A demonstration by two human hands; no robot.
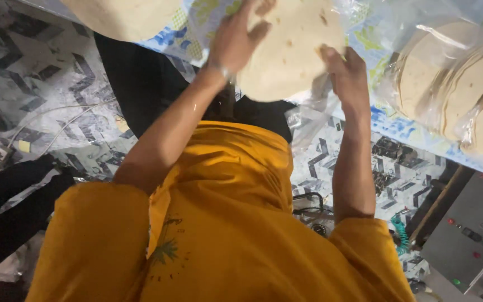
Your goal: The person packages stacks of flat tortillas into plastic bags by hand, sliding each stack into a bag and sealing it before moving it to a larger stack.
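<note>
I hold a round pale flatbread [294, 53] with both hands over a table covered in a blue and yellow patterned sheet [389, 120]. My left hand [236, 39] grips its left edge, fingers spread over the top face. My right hand [346, 75] clasps its right lower edge. The bread is lifted and tilted toward me. Clear plastic film [308, 120] hangs below it at the table edge. My yellow shirt [225, 235] fills the lower frame.
Stacks of flatbreads wrapped in clear plastic [459, 92] lie on the table at the right. Another flatbread [124, 17] is at the top left. A grey control box with coloured buttons [470, 235], a teal coiled cable [401, 235] and a chevron-patterned floor [46, 72] are below.
</note>
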